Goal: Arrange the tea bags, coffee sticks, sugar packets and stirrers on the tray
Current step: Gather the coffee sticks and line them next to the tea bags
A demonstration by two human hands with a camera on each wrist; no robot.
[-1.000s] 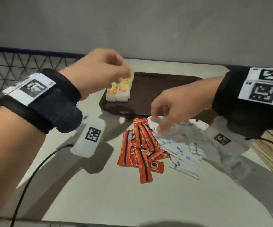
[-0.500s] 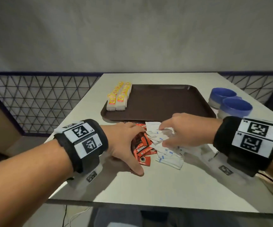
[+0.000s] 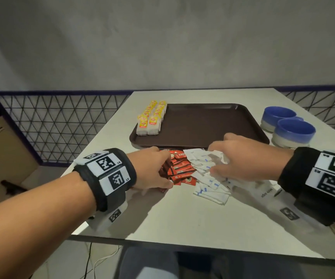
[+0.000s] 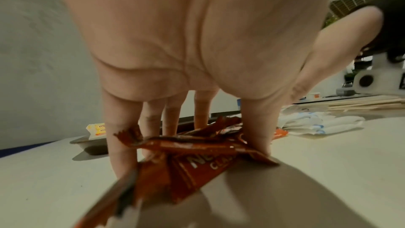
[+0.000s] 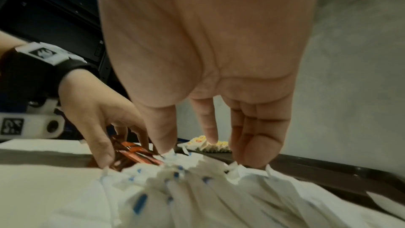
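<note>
With our left hand (image 3: 152,170) gathering red coffee sticks (image 3: 179,168) and our right hand (image 3: 241,158) bunching white sugar packets (image 3: 207,178), next we lift both onto the brown plastic tray (image 3: 207,121).

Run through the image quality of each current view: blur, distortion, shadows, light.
Head view: sharp in the middle, table edges bowed by the wide lens, soft shadows under both wrists. Left wrist view: the palm of the left hand looms large and stretched, nearest coffee sticks blurred, dark shadow on the table below. Right wrist view: dim and grainy, sugar packets smeared near the lens, right hand oversized.
</note>
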